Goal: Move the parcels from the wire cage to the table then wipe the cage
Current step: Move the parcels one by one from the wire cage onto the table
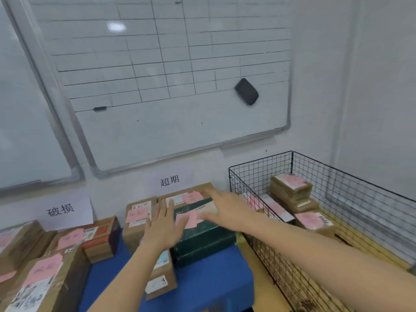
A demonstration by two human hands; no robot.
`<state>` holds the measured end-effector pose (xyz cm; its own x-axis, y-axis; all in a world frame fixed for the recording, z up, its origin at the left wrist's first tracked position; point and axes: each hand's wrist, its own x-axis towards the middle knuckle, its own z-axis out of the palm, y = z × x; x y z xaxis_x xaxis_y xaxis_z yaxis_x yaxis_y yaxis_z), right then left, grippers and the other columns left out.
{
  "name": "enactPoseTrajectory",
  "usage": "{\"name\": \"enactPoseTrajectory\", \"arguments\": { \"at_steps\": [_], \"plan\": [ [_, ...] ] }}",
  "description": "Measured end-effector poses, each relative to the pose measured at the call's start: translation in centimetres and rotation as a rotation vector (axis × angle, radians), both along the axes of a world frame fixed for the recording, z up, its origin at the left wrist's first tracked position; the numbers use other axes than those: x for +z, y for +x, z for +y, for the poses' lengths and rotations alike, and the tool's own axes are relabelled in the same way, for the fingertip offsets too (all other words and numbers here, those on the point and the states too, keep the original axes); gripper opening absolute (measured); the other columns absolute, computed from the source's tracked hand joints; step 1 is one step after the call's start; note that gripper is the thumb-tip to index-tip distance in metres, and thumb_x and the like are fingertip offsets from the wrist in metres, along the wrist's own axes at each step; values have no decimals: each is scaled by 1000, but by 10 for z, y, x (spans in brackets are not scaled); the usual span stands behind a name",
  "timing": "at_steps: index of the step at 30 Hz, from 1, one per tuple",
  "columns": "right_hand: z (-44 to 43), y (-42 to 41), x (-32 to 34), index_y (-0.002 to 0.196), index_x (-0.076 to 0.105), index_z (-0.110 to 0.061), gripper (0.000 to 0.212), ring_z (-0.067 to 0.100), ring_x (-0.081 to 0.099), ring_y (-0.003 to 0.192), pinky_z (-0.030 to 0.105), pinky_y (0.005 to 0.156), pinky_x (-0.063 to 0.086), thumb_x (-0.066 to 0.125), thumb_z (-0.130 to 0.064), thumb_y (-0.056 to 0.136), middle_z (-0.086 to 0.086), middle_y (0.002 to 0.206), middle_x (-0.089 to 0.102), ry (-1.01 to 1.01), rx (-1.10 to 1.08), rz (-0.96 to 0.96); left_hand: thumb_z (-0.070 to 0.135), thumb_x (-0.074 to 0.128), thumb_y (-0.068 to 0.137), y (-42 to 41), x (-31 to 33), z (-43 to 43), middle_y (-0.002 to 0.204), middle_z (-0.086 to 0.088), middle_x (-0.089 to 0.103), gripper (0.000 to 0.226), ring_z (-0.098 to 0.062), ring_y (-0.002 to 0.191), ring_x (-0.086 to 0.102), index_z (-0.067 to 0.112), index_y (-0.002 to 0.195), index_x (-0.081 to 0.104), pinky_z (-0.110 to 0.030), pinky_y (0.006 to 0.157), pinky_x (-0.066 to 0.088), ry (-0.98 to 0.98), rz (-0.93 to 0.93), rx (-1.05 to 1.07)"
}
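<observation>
A dark green parcel [202, 242] with pink labels sits on the blue table [202, 282], next to the black wire cage [351, 192]. My right hand [227, 208] lies flat on its top with fingers straight. Spread open, my left hand [163, 228] hovers just left of the parcel; whether it touches is unclear. Inside the cage lie several brown parcels [291, 188] with pink labels, stacked toward its back left corner.
Several brown parcels [139, 219] stand on the table behind and left of the green one, and more [42, 273] at the far left. Paper signs and a whiteboard [157, 75] hang on the wall behind. The cage stands against the right wall.
</observation>
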<state>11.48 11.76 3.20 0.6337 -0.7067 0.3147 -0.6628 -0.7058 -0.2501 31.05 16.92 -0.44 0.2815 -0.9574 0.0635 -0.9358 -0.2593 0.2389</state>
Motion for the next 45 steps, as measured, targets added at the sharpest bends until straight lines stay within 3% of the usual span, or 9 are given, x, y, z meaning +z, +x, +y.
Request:
{"name": "enactPoseTrajectory", "arguments": {
  "at_steps": [4,11,19,25,29,36,40,43,45],
  "plan": [
    [-34,-63,17,151,24,-15,84,25,46,130,40,107,39,49,-65,87,8,146,44,-4,-102,-7,56,28,98,-59,14,-42,161,-2,-3,72,-19,148,-5,20,154,1,-48,118,0,-68,-27,-99],
    [-133,-209,22,149,28,-15,84,21,47,131,36,108,38,49,-66,87,6,148,44,28,-272,-52,54,27,98,-192,32,-141,161,2,-5,68,-16,148,-5,25,154,1,-46,118,0,-155,7,-221],
    [-244,-316,-19,147,31,-13,68,20,47,129,34,103,40,56,-46,93,5,144,48,149,-313,-83,51,28,99,-304,9,-241,161,-1,-4,65,-17,148,-7,25,154,4,-45,119,1,-119,49,-175],
    [-291,-322,-60,151,20,-14,71,21,41,135,36,108,36,56,-38,95,6,150,39,329,-285,-176,50,28,100,-319,-14,-275,161,0,-3,63,-18,148,-5,28,154,2,-46,118,3,-36,43,-124],
    [-314,-309,-86,148,23,-18,69,20,54,120,33,91,54,61,-31,92,6,141,49,419,-268,-214,45,30,101,-313,-32,-300,161,-3,-4,60,-21,148,-1,29,153,4,-47,119,11,-3,95,-113],
    [-348,-300,-117,144,30,-17,62,19,43,125,35,99,49,61,-21,91,2,138,44,468,-283,-155,49,33,99,-328,-71,-333,161,-6,-4,64,-28,147,9,36,152,1,-45,115,21,144,226,-127],
    [-360,-295,-135,141,31,-14,52,19,41,122,33,99,47,53,-22,94,5,138,41,444,-282,-52,50,33,99,-337,-96,-343,160,-11,-2,62,-31,142,27,41,151,0,-45,115,27,226,339,-124],
    [-366,-292,-145,143,28,-15,53,16,56,103,28,80,57,51,-27,96,6,132,46,507,-304,-46,50,30,100,-350,-102,-348,161,-6,-1,57,-28,142,27,43,150,4,-42,113,28,202,419,-134],
    [-368,-291,-149,143,25,-16,52,10,58,87,20,64,54,47,-29,98,6,130,47,524,-303,-37,48,30,100,-356,-102,-354,161,-4,-3,56,-27,142,28,42,151,6,-40,111,30,170,471,-140]
  ]
}}
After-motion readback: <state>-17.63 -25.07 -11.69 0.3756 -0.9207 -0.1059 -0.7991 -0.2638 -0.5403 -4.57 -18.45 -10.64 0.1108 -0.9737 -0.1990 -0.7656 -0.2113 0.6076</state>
